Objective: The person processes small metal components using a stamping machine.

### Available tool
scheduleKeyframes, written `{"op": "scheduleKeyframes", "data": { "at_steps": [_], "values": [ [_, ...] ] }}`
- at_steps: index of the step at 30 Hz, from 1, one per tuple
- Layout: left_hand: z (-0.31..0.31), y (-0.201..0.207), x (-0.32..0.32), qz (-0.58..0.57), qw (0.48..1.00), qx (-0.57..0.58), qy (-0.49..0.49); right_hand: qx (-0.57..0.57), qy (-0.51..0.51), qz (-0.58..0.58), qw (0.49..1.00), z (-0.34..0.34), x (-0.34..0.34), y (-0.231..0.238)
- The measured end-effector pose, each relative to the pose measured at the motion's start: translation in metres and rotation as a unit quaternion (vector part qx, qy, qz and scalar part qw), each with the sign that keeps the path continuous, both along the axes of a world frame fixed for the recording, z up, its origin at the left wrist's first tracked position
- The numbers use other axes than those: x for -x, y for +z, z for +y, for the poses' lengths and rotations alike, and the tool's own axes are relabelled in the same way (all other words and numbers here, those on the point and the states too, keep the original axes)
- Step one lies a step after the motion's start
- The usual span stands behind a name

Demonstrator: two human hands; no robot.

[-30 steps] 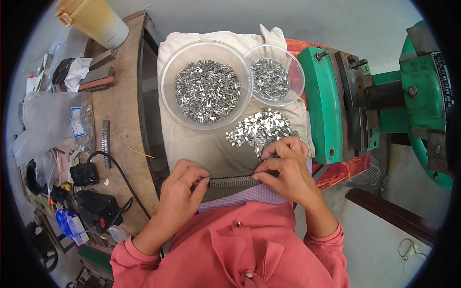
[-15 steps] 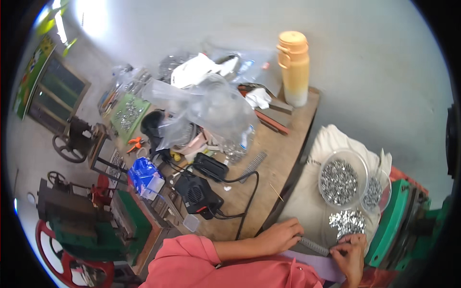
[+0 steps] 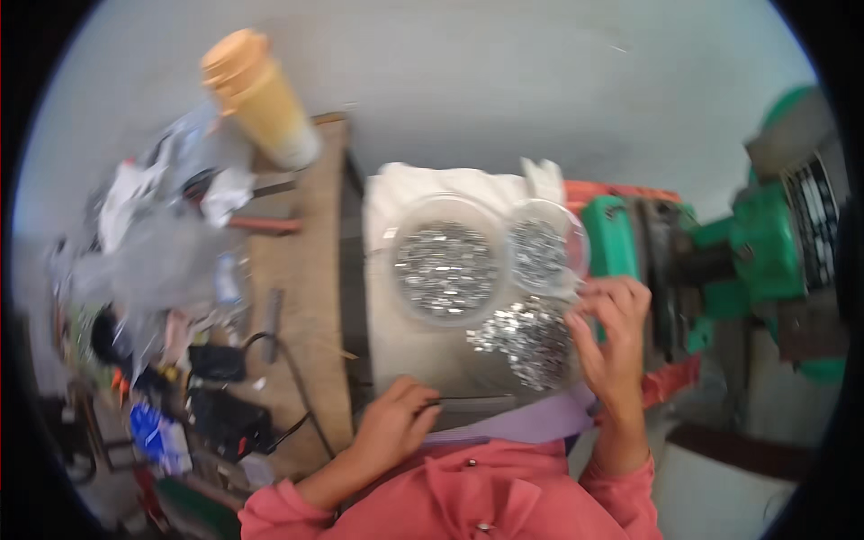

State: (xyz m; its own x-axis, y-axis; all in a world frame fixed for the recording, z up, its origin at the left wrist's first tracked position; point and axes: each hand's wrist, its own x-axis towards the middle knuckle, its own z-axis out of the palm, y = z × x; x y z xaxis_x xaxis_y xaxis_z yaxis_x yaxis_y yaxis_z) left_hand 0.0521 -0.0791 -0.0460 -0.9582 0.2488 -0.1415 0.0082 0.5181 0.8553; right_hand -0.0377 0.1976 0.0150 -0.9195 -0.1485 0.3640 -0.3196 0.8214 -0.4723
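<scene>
My left hand [image 3: 396, 421] is closed at the left end of a thin, dark metal strip [image 3: 481, 399], which lies along the near edge of a cloth-covered surface [image 3: 389, 342]. Blur hides the strip's detail. Over the right side of a loose pile of small shiny metal pieces [image 3: 538, 346] is my right hand [image 3: 612, 333], thumb and forefinger drawn together. Whatever may be between those tips is too small and smeared to make out. Beyond the pile stand a large round clear tub [image 3: 396, 301] and a smaller one [image 3: 583, 245], both holding similar pieces.
A green machine [image 3: 765, 234] stands close on the right. To the left, a wooden table [image 3: 310, 360] carries a yellow flask [image 3: 265, 103], plastic bags [image 3: 166, 256], a black device [image 3: 225, 421] with a cable, and a blue packet [image 3: 157, 439]. A wall rises behind.
The view has swung right, bringing the tubs to the middle. My right hand has left the strip's right end and moved up beside the pile. My left hand stays at the strip.
</scene>
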Motion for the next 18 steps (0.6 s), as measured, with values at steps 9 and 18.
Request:
{"op": "scheduleKeyframes", "data": {
  "at_steps": [9,18],
  "values": [
    [0.002,0.012,0.004,-0.052,0.998,0.015,-0.014,-0.080,-0.026,0.082,0.993,-0.004,0.042,-0.021],
    [0.003,0.005,0.004,-0.043,0.999,-0.008,0.015,0.063,-0.009,-0.123,0.990,0.046,-0.104,-0.018]
  ]
}}
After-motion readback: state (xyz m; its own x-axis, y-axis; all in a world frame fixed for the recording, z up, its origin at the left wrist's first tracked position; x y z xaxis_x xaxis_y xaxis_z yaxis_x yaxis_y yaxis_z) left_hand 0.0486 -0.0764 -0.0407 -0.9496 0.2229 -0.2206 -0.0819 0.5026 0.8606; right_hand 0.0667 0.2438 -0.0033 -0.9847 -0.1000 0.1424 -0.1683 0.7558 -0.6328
